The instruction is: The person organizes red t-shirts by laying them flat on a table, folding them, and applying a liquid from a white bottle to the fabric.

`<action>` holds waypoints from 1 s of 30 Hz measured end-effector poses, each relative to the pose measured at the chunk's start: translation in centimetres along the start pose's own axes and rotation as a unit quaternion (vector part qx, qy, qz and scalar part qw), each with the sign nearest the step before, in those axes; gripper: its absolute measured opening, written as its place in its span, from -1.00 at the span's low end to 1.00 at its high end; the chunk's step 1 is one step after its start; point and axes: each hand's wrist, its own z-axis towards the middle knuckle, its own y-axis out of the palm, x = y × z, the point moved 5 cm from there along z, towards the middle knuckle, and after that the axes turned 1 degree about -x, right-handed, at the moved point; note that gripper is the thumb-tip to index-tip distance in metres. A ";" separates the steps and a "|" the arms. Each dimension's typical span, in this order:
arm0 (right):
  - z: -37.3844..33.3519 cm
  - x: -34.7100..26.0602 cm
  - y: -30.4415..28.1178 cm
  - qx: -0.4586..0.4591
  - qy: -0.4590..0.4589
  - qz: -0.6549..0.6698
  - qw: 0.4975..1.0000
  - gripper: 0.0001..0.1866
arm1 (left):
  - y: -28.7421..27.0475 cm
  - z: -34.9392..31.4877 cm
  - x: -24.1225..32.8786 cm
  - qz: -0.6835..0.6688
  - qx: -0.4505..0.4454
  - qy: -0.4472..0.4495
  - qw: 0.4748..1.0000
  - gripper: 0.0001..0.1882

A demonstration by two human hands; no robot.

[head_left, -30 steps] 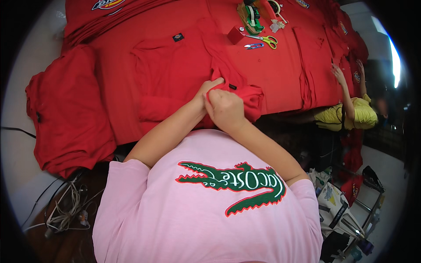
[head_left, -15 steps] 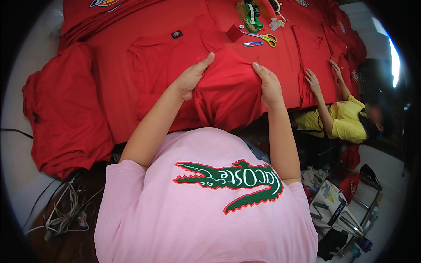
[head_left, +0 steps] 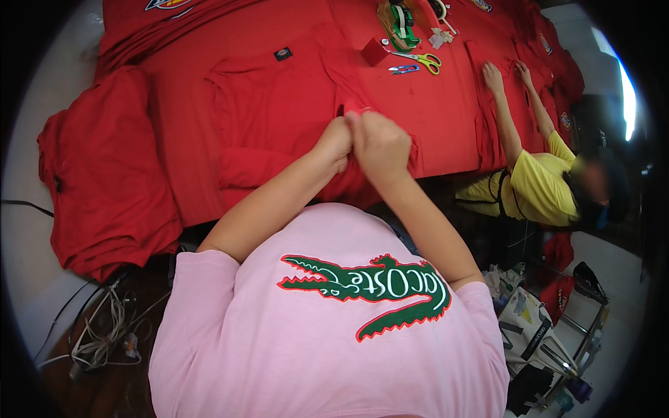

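A red garment [head_left: 279, 104] with a small dark label lies spread on the red-covered table in front of me. My left hand [head_left: 336, 145] and my right hand [head_left: 382, 143] meet over its right side. Both are closed on bunched red cloth, and a fold of it sticks up past the fingertips. A small dark spot shows beside the left fingers; I cannot make out what it is. Most of the gripped cloth is hidden by the hands. Beyond them lie yellow-handled scissors [head_left: 428, 63] and small blue thread snips [head_left: 404, 69].
A green tape dispenser [head_left: 403, 28] and a small red box [head_left: 375, 51] stand at the far side. Red garments [head_left: 104, 167] hang over the left edge. To the right, a co-worker in yellow [head_left: 540, 184] handles red cloth. Tangled cables [head_left: 111, 331] lie on the floor, lower left.
My hands, held apart with cloth stretched between them, have come together, and the cloth is now bunched. The co-worker's hands have moved farther over the table.
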 end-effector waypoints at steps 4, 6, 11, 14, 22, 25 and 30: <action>-1.0 -2.6 -0.1 -0.002 -0.071 0.030 0.997 -0.63 | -2.3 1.0 -2.4 -0.076 0.002 -0.092 0.993 -0.73; 0.0 2.5 1.6 -0.002 0.029 -0.060 0.998 -0.61 | -0.3 -0.3 -1.9 -0.065 0.053 -0.060 0.995 -0.72; -1.7 -2.4 -0.4 -0.004 -0.068 0.060 0.996 -0.67 | -1.1 -1.3 -1.1 0.010 0.039 -0.058 0.998 -0.72; -2.2 -2.8 0.7 -0.024 -0.102 0.032 0.994 -0.68 | -4.1 -0.1 -1.5 0.037 0.019 -0.101 0.994 -0.69; -0.7 9.0 3.2 -0.128 0.377 0.508 0.764 -0.62 | -1.6 -4.0 6.3 -0.101 -0.143 -0.127 0.976 -0.42; 0.2 8.0 1.3 -0.056 0.464 0.511 0.721 -0.60 | -2.7 -4.1 7.2 0.020 -0.121 -0.052 0.991 -0.44; -0.3 6.5 1.1 -0.007 0.296 0.302 0.906 -0.58 | -3.3 -1.3 5.5 0.042 -0.043 -0.011 0.998 -0.59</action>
